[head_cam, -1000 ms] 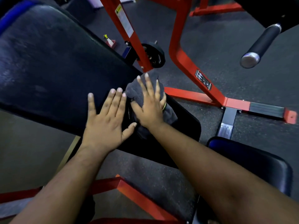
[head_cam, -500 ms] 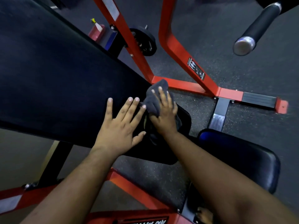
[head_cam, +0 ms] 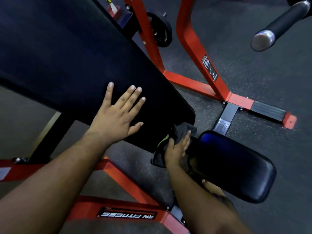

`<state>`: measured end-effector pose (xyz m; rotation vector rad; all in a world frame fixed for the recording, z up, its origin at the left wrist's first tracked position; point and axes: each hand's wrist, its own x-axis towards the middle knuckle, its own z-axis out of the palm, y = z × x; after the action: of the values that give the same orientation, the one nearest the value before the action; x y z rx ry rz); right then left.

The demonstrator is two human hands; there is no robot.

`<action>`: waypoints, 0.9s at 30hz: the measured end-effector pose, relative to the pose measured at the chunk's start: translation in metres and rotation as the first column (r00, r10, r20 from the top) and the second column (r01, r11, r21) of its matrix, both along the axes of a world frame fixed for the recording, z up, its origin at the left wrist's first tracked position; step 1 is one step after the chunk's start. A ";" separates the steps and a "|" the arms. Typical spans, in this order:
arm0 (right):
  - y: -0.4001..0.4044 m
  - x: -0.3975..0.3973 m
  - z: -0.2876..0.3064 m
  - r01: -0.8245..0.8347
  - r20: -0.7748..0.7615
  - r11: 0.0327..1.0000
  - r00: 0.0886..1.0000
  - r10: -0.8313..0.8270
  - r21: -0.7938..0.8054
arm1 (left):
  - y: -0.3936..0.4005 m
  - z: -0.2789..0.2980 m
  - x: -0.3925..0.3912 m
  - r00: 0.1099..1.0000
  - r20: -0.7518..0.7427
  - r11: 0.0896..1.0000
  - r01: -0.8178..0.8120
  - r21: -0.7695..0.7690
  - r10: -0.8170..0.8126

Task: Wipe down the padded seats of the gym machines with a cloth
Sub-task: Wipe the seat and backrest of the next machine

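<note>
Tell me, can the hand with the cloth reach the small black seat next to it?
Probably yes. The right hand, pressing the dark grey cloth at the end of the long black padded bench, sits right beside the small black padded seat. Nothing lies between them.

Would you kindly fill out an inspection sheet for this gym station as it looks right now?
Surface: long black back pad, sloping; smaller black seat pad lower right.
Job's things: dark cloth at the back pad's lower end, beside the seat pad.
Clutter: a small bottle-like item on the floor, too blurred to identify.
Grippers: left hand flat on the back pad, fingers spread; right hand presses the cloth with straight fingers.
Cables: nothing seen.
Surroundings: red steel frame, weight plate, padded roller bar, dark speckled floor.
</note>
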<state>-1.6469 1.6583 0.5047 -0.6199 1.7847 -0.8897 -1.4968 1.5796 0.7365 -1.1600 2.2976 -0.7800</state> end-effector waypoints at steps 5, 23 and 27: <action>-0.012 0.036 0.068 -0.173 -0.099 0.973 0.982 0.159 -0.152 | 0.025 0.037 0.022 0.990 -0.060 0.986 -0.136 -0.099 0.131; -0.221 0.113 0.372 -0.772 -0.795 0.376 0.592 0.129 -0.513 | 0.010 0.170 0.090 0.835 -0.359 0.734 -0.543 -0.408 0.417; -0.200 0.094 0.340 -0.895 -0.893 0.103 0.442 0.086 -0.433 | 0.011 0.167 0.096 0.823 -0.400 0.740 -0.551 -0.386 0.403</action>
<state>-1.5530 1.4579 0.8443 -2.6123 1.0979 -1.0949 -1.4010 1.5909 0.9040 -2.1305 1.8864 -1.0627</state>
